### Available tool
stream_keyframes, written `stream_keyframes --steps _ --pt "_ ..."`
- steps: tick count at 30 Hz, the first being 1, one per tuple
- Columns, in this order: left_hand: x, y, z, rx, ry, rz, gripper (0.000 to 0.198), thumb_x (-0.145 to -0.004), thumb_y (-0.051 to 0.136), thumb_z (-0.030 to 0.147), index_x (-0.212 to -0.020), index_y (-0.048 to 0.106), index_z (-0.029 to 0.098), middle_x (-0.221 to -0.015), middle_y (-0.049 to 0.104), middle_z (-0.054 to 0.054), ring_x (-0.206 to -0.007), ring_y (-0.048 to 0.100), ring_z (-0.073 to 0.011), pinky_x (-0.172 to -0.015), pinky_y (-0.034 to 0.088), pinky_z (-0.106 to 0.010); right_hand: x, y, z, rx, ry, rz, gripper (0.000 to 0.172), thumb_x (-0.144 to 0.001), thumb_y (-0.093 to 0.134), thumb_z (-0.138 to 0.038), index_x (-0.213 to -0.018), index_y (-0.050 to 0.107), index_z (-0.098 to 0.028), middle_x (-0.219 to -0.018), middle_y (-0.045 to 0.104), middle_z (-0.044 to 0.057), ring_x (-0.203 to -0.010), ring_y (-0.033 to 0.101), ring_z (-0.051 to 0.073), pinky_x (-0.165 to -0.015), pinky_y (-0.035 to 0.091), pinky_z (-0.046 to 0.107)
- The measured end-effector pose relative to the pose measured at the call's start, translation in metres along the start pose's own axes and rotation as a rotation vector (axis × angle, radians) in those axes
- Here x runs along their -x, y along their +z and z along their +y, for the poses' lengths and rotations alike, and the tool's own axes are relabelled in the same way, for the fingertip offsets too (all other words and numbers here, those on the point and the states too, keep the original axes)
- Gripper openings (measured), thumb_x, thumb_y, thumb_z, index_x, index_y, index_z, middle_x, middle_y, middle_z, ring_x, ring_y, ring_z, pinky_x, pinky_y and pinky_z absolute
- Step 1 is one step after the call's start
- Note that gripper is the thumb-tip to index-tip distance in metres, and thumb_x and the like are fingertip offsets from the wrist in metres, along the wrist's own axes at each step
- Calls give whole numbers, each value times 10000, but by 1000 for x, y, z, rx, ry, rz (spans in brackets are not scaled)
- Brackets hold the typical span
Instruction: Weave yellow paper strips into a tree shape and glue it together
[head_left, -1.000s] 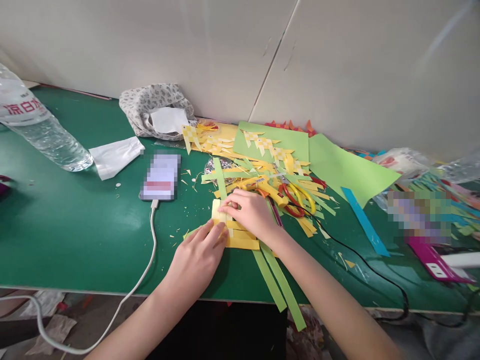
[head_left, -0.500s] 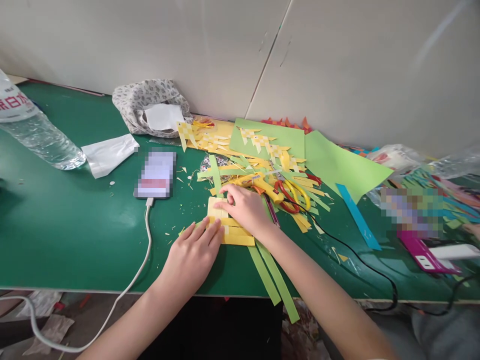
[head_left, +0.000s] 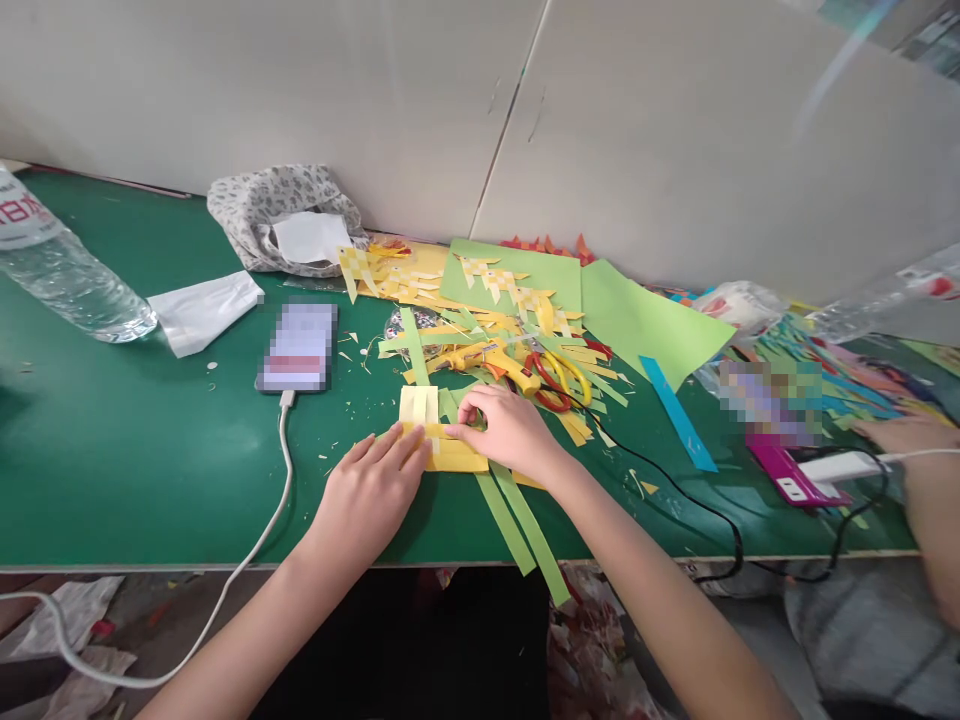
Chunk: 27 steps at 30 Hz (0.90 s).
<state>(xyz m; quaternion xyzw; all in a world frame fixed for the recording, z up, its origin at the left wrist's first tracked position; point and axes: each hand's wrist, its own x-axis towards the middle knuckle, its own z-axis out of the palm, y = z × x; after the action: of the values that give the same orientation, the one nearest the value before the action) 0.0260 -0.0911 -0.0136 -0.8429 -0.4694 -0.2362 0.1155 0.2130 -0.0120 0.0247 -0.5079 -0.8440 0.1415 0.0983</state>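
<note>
Yellow and pale-yellow paper strips cross one another in a small woven piece point(head_left: 459, 460) on the green table. My left hand point(head_left: 367, 490) lies on its left side, fingers stretched out and pressing it down. Over the upper right side, my right hand point(head_left: 510, 428) has thumb and forefinger pinched at the end of a yellow paper strip point(head_left: 442, 431). Pale-yellow strips point(head_left: 418, 403) stick out beyond my left fingertips. Two green paper strips point(head_left: 525, 525) extend from beneath my right wrist over the table edge.
Behind my hands lie a yellow glue gun point(head_left: 487, 356), scissors point(head_left: 576, 376) and scattered paper strips. A charging phone point(head_left: 298, 345) and a water bottle point(head_left: 75, 275) are on the left. At right are a blue strip point(head_left: 679, 413) and another person's hand point(head_left: 907, 435).
My right hand has shifted from the pale strips at the top toward the right side of the woven piece. The view has turned slightly right, showing more of the other person's arm.
</note>
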Motion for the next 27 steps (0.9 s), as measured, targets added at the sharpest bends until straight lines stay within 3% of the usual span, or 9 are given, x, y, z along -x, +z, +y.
stream_keyframes --steps 7,10,14,17,22,27 --pt "0 0 0 -13 3 -5 223 -877 459 113 -1003 635 168 -1112 679 -86 -1025 640 -226 -763 532 -321 -1 -5 -9 -50 25 0 378 -798 560 -532 -618 562 -199 -684 632 22 -690 570 163 -560 358 272" --pt "1 0 0 -20 1 -17 221 -874 461 108 -998 631 174 -1117 675 -85 -1043 630 -227 -758 531 -318 -1 -7 -12 -256 59 -39 360 -794 545 -556 -710 574 -207 -742 654 14 -711 607 154 -610 423 275" --pt "1 -1 -1 -22 5 -27 292 -857 470 78 -1098 595 186 -1123 669 -78 -1057 620 -229 -761 530 -329 -1 -7 -16 -611 73 -130 355 -857 441 -562 -896 567 -233 -919 679 23 -886 643 159 -742 480 289" --pt "0 -1 -1 -17 0 -47 325 -852 478 73 -1139 577 190 -1064 684 -70 -974 649 -211 -739 530 -320 -1 -7 -19 -738 46 -181 377 -903 347 -545 -1000 549 -242 -939 691 36 -931 645 157 -799 488 307" --pt "1 -1 0 -13 -2 -17 293 -857 482 85 -1103 591 200 -1106 663 -76 -999 636 -219 -754 528 -324 1 2 -17 -610 13 -20 223 -863 514 -381 -1030 532 -235 -955 687 34 -903 646 155 -799 504 316" --pt "0 -3 0 23 -141 -38 187 -877 471 168 -1029 580 186 -1183 612 -81 -886 644 -190 -728 519 -308 8 20 -9 -459 -83 117 215 -751 631 -200 -953 559 -224 -977 658 33 -909 626 169 -776 514 315"
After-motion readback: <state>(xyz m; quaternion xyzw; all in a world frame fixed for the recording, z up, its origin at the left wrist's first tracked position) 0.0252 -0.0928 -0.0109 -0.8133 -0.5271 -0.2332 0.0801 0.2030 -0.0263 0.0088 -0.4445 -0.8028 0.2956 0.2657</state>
